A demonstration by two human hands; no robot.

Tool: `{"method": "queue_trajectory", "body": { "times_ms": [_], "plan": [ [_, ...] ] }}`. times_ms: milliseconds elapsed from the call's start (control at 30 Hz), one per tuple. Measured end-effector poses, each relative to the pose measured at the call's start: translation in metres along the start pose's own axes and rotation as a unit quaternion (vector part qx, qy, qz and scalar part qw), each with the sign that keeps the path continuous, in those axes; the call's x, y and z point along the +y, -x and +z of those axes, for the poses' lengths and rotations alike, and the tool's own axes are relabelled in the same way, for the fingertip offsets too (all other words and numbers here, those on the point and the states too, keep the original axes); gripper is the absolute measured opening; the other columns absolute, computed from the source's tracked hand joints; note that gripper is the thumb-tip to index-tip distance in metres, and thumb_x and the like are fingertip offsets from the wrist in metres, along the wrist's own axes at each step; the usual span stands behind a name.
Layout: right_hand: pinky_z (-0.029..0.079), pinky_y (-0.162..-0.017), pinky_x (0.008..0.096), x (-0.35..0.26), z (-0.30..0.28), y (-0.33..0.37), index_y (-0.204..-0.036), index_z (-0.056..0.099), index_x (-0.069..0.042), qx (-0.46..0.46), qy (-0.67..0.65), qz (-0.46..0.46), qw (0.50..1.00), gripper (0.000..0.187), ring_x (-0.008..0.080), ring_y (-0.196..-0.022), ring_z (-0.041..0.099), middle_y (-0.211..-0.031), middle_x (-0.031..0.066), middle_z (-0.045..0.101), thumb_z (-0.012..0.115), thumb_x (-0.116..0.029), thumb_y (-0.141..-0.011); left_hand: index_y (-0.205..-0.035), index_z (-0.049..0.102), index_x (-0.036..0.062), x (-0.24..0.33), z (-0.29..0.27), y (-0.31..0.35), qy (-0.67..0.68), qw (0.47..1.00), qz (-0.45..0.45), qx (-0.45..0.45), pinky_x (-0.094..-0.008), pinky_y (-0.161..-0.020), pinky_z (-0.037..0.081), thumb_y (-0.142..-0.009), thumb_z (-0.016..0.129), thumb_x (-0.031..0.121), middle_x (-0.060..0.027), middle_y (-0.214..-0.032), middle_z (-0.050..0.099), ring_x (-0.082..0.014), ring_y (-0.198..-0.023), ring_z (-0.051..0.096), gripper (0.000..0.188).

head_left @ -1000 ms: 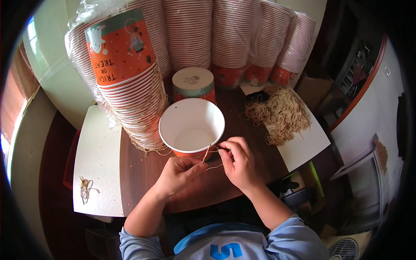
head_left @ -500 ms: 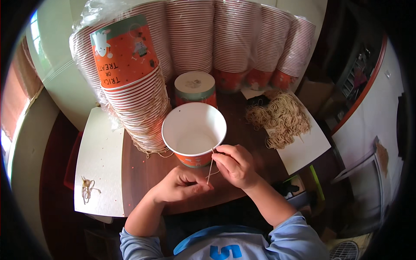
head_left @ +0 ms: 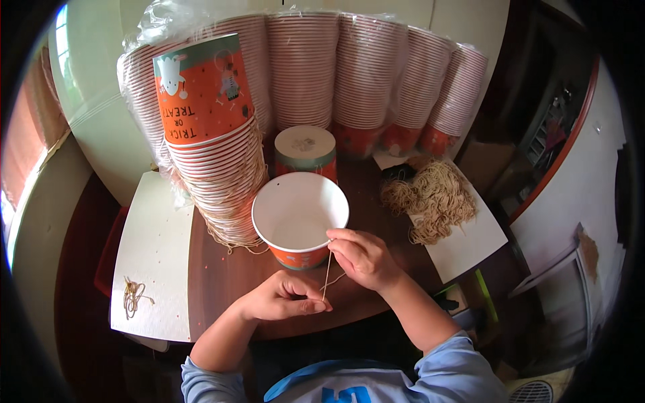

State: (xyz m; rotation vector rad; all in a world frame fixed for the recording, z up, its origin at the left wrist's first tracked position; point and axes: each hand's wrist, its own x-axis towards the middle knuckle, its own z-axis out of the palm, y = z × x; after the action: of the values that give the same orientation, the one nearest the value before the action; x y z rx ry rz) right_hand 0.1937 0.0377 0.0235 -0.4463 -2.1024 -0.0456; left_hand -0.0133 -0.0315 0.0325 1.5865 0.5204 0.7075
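An orange paper bucket (head_left: pixel 300 208) with a white inside stands upright on the table in front of me, its mouth facing up. My right hand (head_left: pixel 361 258) pinches a thin tan cord (head_left: pixel 327 274) at the bucket's near right rim. Lower down and to the left, my left hand (head_left: pixel 287 296) pinches the same cord between thumb and forefinger. The cord runs taut between the two hands, and a loose bit of it curves off to the right. Whether it passes through the bucket's wall is hidden by my right fingers.
A tall stack of upside-down orange buckets (head_left: pixel 205 101) with cords hanging from it stands at the left. Behind it are plastic-wrapped bucket stacks (head_left: pixel 302 70). An upturned bucket (head_left: pixel 305 144) sits behind mine. A cord heap (head_left: pixel 440 201) lies right, a few cords (head_left: pixel 136 296) left.
The whole view has shifted slightly, with the things sitting lower in the picture. Both hands keep their pinch on the cord, and the stretch between them looks a little longer.
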Motion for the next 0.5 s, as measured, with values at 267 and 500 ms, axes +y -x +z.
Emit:
{"method": "queue_trajectory", "body": {
  "times_ms": [267, 500],
  "plan": [
    [0.052, -0.074, 0.0298, 0.032, -0.053, -0.014, -0.081, 0.057, -0.003, -0.049, -0.183, 0.136, 0.972, 0.014, 0.0203, -0.084, 0.064, -0.09, 0.0086, 0.065, 0.063, 0.007, -0.072, -0.113, 0.06, -0.0028, 0.008, -0.019, 0.01, -0.012, 0.989, -0.115, -0.096, -0.0234, -0.075, 0.048, -0.082, 0.065, 0.004, -0.0089, -0.101, 0.065, -0.0113, -0.086, 0.06, 0.032],
    [0.046, -0.086, 0.0344, 0.043, -0.082, -0.007, -0.095, 0.057, -0.004, -0.144, -0.023, 0.185, 0.972, 0.03, 0.0258, -0.1, 0.057, -0.113, 0.0118, 0.054, 0.064, 0.002, -0.067, -0.1, 0.064, -0.0066, 0.01, -0.052, 0.042, 0.148, 0.989, -0.001, -0.003, -0.021, -0.058, 0.046, -0.084, 0.061, 0.004, -0.0052, -0.075, 0.064, -0.009, -0.063, 0.056, 0.019]
  ]
}}
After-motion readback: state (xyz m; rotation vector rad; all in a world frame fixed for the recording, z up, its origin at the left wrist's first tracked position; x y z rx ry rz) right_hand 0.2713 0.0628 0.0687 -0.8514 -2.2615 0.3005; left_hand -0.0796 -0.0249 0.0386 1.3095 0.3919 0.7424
